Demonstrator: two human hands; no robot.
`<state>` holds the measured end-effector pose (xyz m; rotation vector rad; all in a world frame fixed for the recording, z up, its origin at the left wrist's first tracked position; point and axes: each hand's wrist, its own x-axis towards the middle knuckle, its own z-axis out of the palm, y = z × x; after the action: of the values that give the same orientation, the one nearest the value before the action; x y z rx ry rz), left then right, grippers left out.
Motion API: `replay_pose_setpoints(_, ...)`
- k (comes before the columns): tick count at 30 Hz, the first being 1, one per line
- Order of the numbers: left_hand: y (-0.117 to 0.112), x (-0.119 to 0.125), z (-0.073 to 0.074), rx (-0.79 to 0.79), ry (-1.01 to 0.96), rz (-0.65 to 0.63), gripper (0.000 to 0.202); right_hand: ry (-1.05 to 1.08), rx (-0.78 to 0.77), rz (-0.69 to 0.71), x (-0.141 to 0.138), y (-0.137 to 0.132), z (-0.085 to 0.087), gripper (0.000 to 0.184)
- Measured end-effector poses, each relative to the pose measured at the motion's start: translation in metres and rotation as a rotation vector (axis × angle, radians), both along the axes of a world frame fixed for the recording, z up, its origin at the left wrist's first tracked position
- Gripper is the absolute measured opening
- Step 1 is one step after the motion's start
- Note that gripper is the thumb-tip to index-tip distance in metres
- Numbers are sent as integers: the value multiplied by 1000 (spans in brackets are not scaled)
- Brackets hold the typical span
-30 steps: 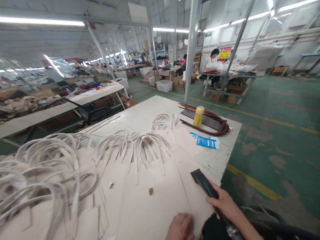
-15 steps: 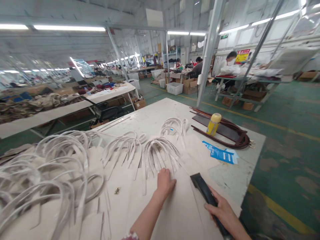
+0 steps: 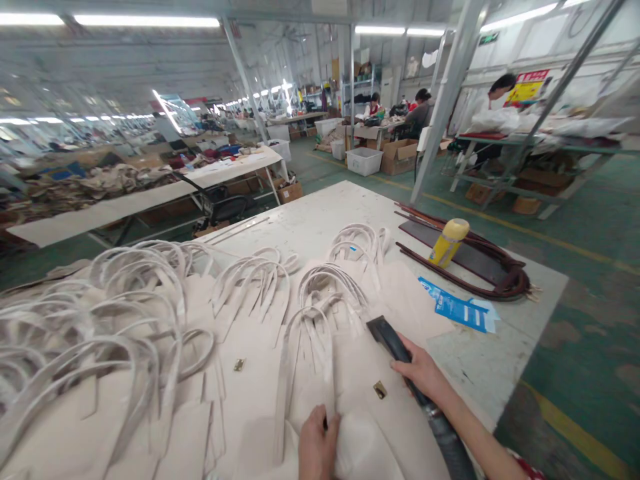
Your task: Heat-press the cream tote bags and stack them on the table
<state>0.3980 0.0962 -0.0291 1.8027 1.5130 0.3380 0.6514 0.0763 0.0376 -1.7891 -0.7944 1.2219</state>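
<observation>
Low in front of me, my left hand (image 3: 319,443) is closed on a cream fabric bag (image 3: 357,393), at the foot of its looped strap handle (image 3: 329,347). A small dark spot shows by its thumb; I cannot make out what it is. My right hand (image 3: 425,373) grips a black flat-mouthed nozzle tool (image 3: 393,340) with a thick dark hose (image 3: 447,440) behind it. The tool's mouth points up and left over the bag. A small brass-coloured metal plate (image 3: 380,389) sits on the cream fabric between the hands, and another plate (image 3: 239,365) lies further left.
More cream bags with looped handles (image 3: 133,287) cover the table's left side. At the right are a yellow bottle (image 3: 449,243), brown straps (image 3: 515,283) and a blue packet (image 3: 460,310). A metal post (image 3: 445,100) stands behind the table. Co-workers sit further back.
My left hand has drawn back toward me and now holds a bag whose handle stands up. My right hand and the tool have moved slightly up and left. The view has shifted.
</observation>
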Motion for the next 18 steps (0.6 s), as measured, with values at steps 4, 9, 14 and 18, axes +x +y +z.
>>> replay_pose_setpoints(4,4,-31,0,-27,-187,150,30,-111,26,-27,-22,-10,18,70)
replay_pose_setpoints(9,-15,-38,19,-206,-497,-14,31,-20,2,184,-51,-47,36,70)
replay_pose_setpoints(14,-32,-51,21,-69,75,-324,33,-45,-73,280,-72,-77,22,74)
replay_pose_setpoints(18,-1,-64,39,192,217,-476,19,-123,-138,236,-69,-93,18,75)
